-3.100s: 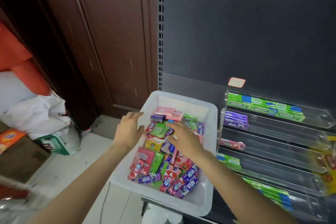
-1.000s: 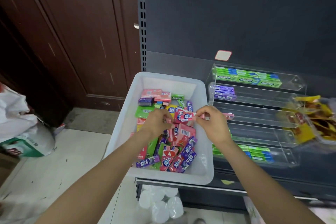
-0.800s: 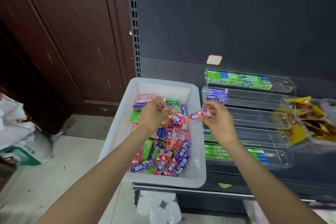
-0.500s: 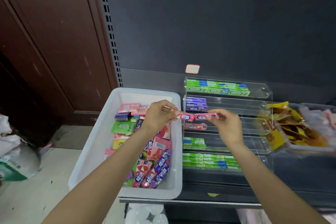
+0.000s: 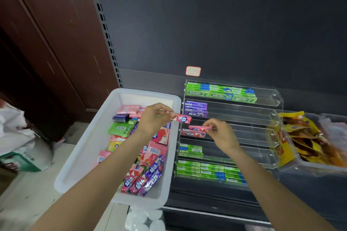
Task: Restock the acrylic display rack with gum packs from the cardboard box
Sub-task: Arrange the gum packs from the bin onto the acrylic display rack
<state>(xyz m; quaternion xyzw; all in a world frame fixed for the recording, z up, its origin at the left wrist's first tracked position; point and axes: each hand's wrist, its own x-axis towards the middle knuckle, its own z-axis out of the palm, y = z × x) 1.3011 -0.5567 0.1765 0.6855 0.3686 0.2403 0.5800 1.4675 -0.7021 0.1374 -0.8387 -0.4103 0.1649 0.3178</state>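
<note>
1. Half a second ago both hands pinched one line of pink packs between them; now the hands have parted, each with its own pack, and the right one has gone on to the rack.
2. Right hand (image 5: 222, 134): its fingers pinch a slim pink gum pack (image 5: 199, 127) by the right end, holding it level at the mouth of the middle tier of the acrylic display rack (image 5: 270, 118), just above the pink pack (image 5: 192, 134) already lying there.
3. Left hand (image 5: 152, 120): its fingers are closed on a second pink pack (image 5: 183, 118), held above the far right corner of the white plastic bin (image 5: 90, 148), which serves here as the box of loose gum.
4. Judged step: seating the right-hand pack in the pink row.
5. To do it well, keep the pack flat and parallel to the tier's front lip, label facing out like the one below, and slide it towards the left wall so that it stacks squarely.
6. Let go only once it rests on the lower pack; a tilted release would probably let it slip forward.
7. Left-hand pack should then follow into the same tier, not into the purple packs (image 5: 195, 108) above or the green packs (image 5: 190, 150) below.
</note>
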